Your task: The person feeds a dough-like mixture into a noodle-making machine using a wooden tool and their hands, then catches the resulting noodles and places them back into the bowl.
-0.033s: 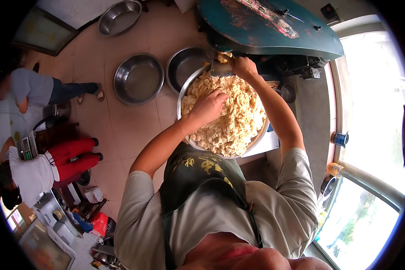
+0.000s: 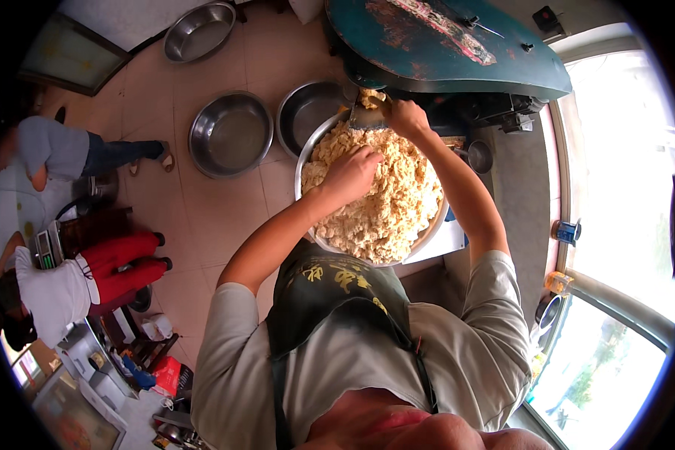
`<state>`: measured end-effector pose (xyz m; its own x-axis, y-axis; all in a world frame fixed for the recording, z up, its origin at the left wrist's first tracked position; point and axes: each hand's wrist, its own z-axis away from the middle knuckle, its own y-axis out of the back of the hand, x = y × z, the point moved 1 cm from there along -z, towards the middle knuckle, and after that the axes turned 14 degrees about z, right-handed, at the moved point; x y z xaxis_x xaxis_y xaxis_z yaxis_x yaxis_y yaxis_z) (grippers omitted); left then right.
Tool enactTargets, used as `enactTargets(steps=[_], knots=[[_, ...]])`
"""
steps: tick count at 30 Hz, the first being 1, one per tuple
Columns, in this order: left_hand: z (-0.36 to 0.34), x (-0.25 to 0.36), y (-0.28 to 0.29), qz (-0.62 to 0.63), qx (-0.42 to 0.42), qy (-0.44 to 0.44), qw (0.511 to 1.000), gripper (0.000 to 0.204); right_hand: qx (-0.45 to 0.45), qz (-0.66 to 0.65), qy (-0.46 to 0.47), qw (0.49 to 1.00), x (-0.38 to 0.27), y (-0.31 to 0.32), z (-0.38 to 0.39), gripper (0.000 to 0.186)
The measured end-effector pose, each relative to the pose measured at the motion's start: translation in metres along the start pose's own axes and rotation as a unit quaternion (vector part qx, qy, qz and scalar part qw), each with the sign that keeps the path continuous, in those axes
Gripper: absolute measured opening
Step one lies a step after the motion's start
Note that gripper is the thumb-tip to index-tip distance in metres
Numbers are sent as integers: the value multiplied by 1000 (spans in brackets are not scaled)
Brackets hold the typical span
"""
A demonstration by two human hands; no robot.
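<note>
Clasping a scraper (image 2: pixel 367 118): closed right hand (image 2: pixel 408 118). Half-curled left hand (image 2: pixel 350 174) is touching dough (image 2: pixel 373 217), grip unclear. Beneath its fingers (image 2: pixel 367 156), the bowl (image 2: pixel 430 232) is brimming; beyond, a clump (image 2: pixel 369 98) is remaining.

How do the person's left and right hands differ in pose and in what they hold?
The left hand curls over the dough with no tool visible in it; the right hand grips a scraper. The right hand is near the teal machine, whereas the left hand is nearer the apron. Both are bare.
</note>
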<state>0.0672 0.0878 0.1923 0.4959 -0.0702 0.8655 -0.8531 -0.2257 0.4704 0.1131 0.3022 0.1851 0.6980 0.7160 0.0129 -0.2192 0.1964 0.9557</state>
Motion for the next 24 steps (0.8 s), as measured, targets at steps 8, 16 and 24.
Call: enactTargets(steps=[8,16,24], knots=[[-73,-61,-75,-110,-210,57,970,52,-1,21,6,1000,-2,-25,-23,65],[-70,-48,-78,-165,-137,-16,977,20,36,28,-27,999,12,-19,-30,63],[-72,-24,-69,-155,-129,77,977,28,40,15,-12,999,16,-24,-17,64]])
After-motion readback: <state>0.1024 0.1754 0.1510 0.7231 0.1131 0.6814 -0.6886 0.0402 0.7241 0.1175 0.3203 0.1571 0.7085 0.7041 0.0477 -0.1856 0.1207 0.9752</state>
